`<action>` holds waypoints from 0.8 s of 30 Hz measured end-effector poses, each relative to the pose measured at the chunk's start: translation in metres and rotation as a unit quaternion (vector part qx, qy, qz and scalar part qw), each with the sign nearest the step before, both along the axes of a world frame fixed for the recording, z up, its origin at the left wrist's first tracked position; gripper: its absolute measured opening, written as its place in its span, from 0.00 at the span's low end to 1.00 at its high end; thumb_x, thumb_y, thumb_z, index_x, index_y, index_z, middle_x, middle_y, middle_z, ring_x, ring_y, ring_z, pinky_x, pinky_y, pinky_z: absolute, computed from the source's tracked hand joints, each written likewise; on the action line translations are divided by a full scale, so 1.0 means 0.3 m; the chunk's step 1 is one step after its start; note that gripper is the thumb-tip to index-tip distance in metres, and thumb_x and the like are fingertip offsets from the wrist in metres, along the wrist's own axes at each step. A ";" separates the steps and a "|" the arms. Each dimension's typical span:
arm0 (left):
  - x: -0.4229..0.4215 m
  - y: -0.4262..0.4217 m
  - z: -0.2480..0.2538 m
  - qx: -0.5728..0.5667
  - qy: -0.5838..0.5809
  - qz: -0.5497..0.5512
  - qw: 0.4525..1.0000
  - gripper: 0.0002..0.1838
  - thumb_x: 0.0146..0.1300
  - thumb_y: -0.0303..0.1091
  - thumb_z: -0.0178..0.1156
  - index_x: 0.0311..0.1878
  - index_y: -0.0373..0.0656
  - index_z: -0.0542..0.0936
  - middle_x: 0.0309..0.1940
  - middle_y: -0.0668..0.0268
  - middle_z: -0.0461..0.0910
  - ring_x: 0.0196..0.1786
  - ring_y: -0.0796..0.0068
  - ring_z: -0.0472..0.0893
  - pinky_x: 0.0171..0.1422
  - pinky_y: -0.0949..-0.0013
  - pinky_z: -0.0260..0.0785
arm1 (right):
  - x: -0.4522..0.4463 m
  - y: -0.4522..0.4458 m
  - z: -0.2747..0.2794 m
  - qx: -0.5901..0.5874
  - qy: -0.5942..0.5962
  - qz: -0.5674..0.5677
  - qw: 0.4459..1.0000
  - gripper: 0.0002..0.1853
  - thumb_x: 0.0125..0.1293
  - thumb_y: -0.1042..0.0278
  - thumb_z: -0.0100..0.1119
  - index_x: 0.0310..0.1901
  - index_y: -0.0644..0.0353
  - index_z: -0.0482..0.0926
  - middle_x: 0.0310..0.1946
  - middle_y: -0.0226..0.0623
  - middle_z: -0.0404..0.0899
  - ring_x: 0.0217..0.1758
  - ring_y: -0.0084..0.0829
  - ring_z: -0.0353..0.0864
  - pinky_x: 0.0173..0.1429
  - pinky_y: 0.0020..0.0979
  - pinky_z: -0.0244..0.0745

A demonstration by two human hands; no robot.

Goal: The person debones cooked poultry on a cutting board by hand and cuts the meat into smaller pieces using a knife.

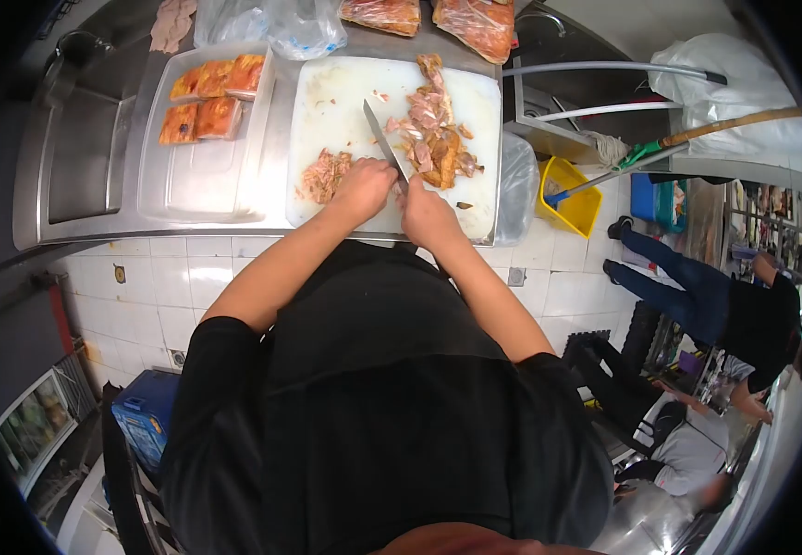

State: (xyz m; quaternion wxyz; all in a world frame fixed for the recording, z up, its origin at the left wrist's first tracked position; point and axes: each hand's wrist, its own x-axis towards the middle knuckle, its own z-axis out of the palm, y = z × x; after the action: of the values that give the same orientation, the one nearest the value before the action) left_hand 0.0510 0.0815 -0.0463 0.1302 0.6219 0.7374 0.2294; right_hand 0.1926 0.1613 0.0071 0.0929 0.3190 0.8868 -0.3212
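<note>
My right hand (429, 215) is wrapped round the handle of a kitchen knife (383, 137), whose blade points up and to the left over the white cutting board (336, 88). Close beside the blade, my left hand (368, 188) has its fingers curled in; anything beneath them is hidden. A small heap of chopped meat (325, 174) lies at the left of that hand. On the board's right half spreads a larger pile of cooked meat pieces (436, 129), some pale pink, some browned.
A clear plastic tub (202, 190) with several wrapped orange-brown blocks (218, 118) stands left of the board, beside a sink (86, 162). Wrapped meat packs (475, 28) and a plastic bag (276, 28) lie behind. A yellow bucket (581, 211) is at right; other people (687, 287) stand farther off.
</note>
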 end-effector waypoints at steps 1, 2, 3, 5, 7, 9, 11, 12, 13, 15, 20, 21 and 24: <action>0.004 -0.009 0.002 -0.001 -0.002 0.000 1.000 0.05 0.52 0.24 0.55 0.31 0.41 0.80 0.32 0.60 0.80 0.43 0.58 0.80 0.52 0.57 0.69 | -0.002 0.001 0.003 0.003 -0.003 0.001 1.000 0.12 0.65 0.70 0.49 0.46 0.69 0.66 0.32 0.63 0.81 0.38 0.61 0.82 0.44 0.56 0.75; 0.007 -0.010 0.006 -0.003 0.006 -0.001 1.000 0.05 0.53 0.24 0.55 0.31 0.41 0.80 0.32 0.60 0.79 0.43 0.58 0.80 0.52 0.58 0.69 | -0.004 0.007 0.011 0.008 -0.004 0.001 1.000 0.12 0.65 0.71 0.49 0.46 0.70 0.66 0.32 0.64 0.80 0.38 0.61 0.82 0.44 0.56 0.75; 0.003 -0.002 0.012 -0.003 0.016 0.000 1.000 0.05 0.53 0.25 0.55 0.31 0.41 0.80 0.32 0.60 0.79 0.43 0.59 0.79 0.52 0.58 0.69 | 0.001 0.015 0.041 0.013 -0.004 0.003 1.000 0.12 0.65 0.71 0.49 0.46 0.70 0.66 0.32 0.64 0.80 0.38 0.61 0.82 0.44 0.56 0.75; 0.001 -0.001 -0.004 0.023 0.007 0.015 1.000 0.04 0.53 0.24 0.56 0.30 0.40 0.80 0.31 0.59 0.78 0.42 0.57 0.79 0.51 0.57 0.69 | 0.022 0.014 0.100 -0.003 -0.079 0.013 0.997 0.12 0.65 0.71 0.48 0.47 0.69 0.66 0.32 0.65 0.80 0.38 0.62 0.81 0.44 0.56 0.75; 0.004 -0.016 -0.016 0.043 -0.005 0.025 0.999 0.03 0.53 0.23 0.57 0.29 0.39 0.79 0.30 0.59 0.77 0.41 0.56 0.78 0.50 0.56 0.69 | 0.013 -0.017 0.036 0.000 -0.057 -0.003 0.998 0.12 0.66 0.71 0.48 0.47 0.69 0.66 0.32 0.65 0.80 0.39 0.62 0.81 0.45 0.56 0.75; 0.000 -0.009 -0.018 0.053 -0.004 0.007 0.999 0.02 0.52 0.24 0.57 0.29 0.39 0.79 0.30 0.59 0.77 0.42 0.57 0.78 0.50 0.56 0.68 | -0.004 -0.018 -0.003 0.010 -0.033 -0.022 0.999 0.12 0.66 0.71 0.48 0.47 0.69 0.66 0.33 0.65 0.80 0.40 0.62 0.81 0.45 0.55 0.75; -0.003 -0.003 -0.021 0.071 -0.009 0.009 0.997 0.02 0.52 0.24 0.57 0.29 0.39 0.79 0.30 0.59 0.77 0.42 0.57 0.78 0.51 0.57 0.68 | -0.028 -0.001 -0.014 0.004 -0.012 -0.018 1.000 0.13 0.67 0.70 0.47 0.48 0.70 0.66 0.33 0.66 0.80 0.40 0.62 0.81 0.46 0.56 0.74; 0.003 -0.013 -0.024 0.082 -0.015 0.007 0.997 0.02 0.51 0.24 0.57 0.28 0.39 0.79 0.30 0.59 0.77 0.42 0.57 0.78 0.51 0.57 0.68 | -0.018 -0.011 0.015 0.002 -0.014 -0.019 1.000 0.13 0.67 0.70 0.47 0.48 0.70 0.66 0.33 0.66 0.80 0.40 0.62 0.81 0.46 0.56 0.74; -0.005 -0.009 -0.017 0.085 -0.012 0.009 0.996 0.02 0.51 0.24 0.57 0.28 0.39 0.79 0.30 0.59 0.77 0.42 0.57 0.78 0.51 0.57 0.68 | -0.022 -0.002 0.070 -0.009 -0.038 -0.019 0.999 0.13 0.67 0.69 0.47 0.48 0.70 0.66 0.33 0.65 0.80 0.40 0.62 0.81 0.45 0.56 0.74; 0.002 -0.018 -0.008 0.050 0.026 0.006 0.998 0.05 0.55 0.28 0.55 0.30 0.42 0.81 0.32 0.61 0.78 0.44 0.61 0.78 0.53 0.58 0.68 | -0.019 -0.012 0.087 -0.022 -0.064 -0.015 0.998 0.13 0.68 0.69 0.47 0.48 0.70 0.65 0.33 0.65 0.80 0.39 0.62 0.81 0.45 0.57 0.74; 0.001 -0.008 -0.019 0.071 0.027 0.020 0.997 0.03 0.52 0.26 0.56 0.29 0.41 0.80 0.31 0.60 0.77 0.42 0.60 0.78 0.51 0.58 0.67 | -0.050 0.000 -0.016 0.012 -0.010 -0.032 0.999 0.12 0.68 0.69 0.47 0.47 0.70 0.66 0.32 0.66 0.80 0.39 0.62 0.81 0.45 0.57 0.74; 0.012 -0.020 -0.023 0.089 0.023 0.017 0.996 0.02 0.50 0.24 0.58 0.28 0.41 0.79 0.29 0.60 0.77 0.41 0.59 0.78 0.50 0.58 0.67 | -0.048 -0.005 -0.005 0.016 0.007 -0.025 1.000 0.12 0.68 0.69 0.47 0.47 0.70 0.66 0.32 0.67 0.79 0.39 0.63 0.81 0.45 0.57 0.74; 0.012 -0.022 -0.020 0.075 0.024 0.016 0.997 0.02 0.50 0.24 0.58 0.28 0.40 0.79 0.29 0.59 0.77 0.41 0.58 0.78 0.50 0.58 0.67 | -0.022 -0.021 0.063 0.003 -0.017 -0.026 1.000 0.12 0.66 0.71 0.46 0.46 0.71 0.66 0.32 0.67 0.79 0.40 0.63 0.81 0.46 0.57 0.74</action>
State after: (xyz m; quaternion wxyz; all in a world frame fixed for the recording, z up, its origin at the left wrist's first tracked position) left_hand 0.0545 0.0748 -0.0523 0.0618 0.6233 0.7307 0.2715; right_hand 0.1861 0.1549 0.0260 0.0987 0.3479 0.8775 -0.3149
